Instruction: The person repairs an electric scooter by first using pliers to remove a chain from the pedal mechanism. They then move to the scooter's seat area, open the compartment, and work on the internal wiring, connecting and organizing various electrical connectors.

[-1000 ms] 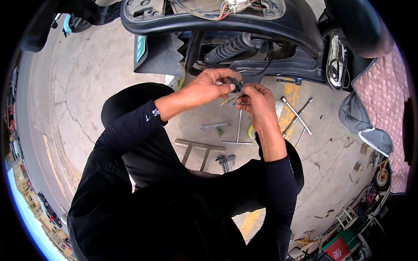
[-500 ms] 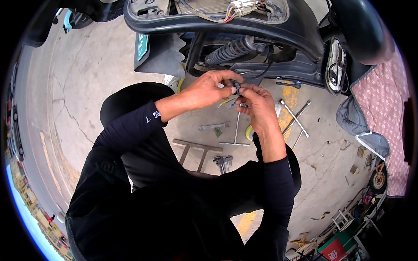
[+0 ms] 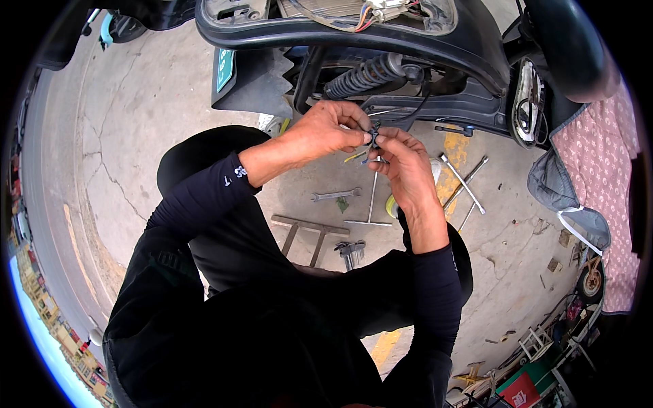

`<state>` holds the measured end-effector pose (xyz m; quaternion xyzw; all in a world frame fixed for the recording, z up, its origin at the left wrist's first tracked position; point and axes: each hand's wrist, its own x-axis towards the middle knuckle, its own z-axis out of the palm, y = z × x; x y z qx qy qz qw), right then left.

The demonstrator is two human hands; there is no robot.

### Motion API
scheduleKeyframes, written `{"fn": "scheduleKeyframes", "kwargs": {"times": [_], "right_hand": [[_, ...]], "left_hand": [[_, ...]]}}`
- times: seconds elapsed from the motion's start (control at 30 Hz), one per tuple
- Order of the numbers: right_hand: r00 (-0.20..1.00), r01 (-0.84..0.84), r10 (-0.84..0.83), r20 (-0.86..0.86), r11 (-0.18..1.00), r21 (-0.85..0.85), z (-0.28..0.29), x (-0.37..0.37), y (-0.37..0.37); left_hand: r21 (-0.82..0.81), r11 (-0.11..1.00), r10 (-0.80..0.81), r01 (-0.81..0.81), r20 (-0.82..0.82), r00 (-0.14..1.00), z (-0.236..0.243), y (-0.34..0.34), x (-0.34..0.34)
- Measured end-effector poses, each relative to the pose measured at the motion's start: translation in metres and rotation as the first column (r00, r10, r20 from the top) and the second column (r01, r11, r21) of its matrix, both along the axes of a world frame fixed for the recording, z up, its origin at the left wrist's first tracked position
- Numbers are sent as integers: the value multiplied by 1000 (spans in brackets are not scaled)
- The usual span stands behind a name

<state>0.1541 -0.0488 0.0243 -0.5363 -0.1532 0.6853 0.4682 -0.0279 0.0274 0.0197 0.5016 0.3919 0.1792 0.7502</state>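
Between my two hands is a small dark part (image 3: 373,139), its exact kind too small to make out. My left hand (image 3: 328,130) pinches it from the left with thumb and fingertips. From the other side, my right hand (image 3: 407,163) grips it between thumb and forefinger, its other fingers curled. A bit of something blue shows by the curled right fingers. Both hands are just in front of a black scooter (image 3: 476,51), whose coil-spring shock absorber (image 3: 367,75) lies beyond them. Coloured wires with a white connector (image 3: 391,9) rest on the scooter's opened top.
On the concrete below lie an open-end wrench (image 3: 337,195), a T-handle wrench (image 3: 371,200), a cross-shaped wrench (image 3: 466,183) and a ratchet (image 3: 454,130). A low stool frame (image 3: 309,228) and a bundle of metal tools (image 3: 352,253) are between my knees. A pink quilted cover (image 3: 602,177) hangs at right.
Both hands have shifted very slightly right, and the left fingers have moved on the small dark part, showing more of it. The whole view has drifted a little.
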Motion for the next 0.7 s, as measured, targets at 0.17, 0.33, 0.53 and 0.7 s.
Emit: {"fn": "scheduleKeyframes", "kwargs": {"times": [0.17,0.33,0.53,0.7], "right_hand": [[996,-46,48,71,998,-35,3,-2,2],[991,-96,105,89,990,-101,8,-2,4],[997,-77,75,-17,992,-95,2,-4,0],[996,-73,78,49,993,-98,-1,-9,0]], "left_hand": [[89,996,2,1,-34,999,-4,0,-5],[658,753,70,25,-118,990,-4,-12,-7],[941,233,101,246,-275,956,0,-19,-15],[945,146,120,292,-310,943,-1,-19,-18]]}}
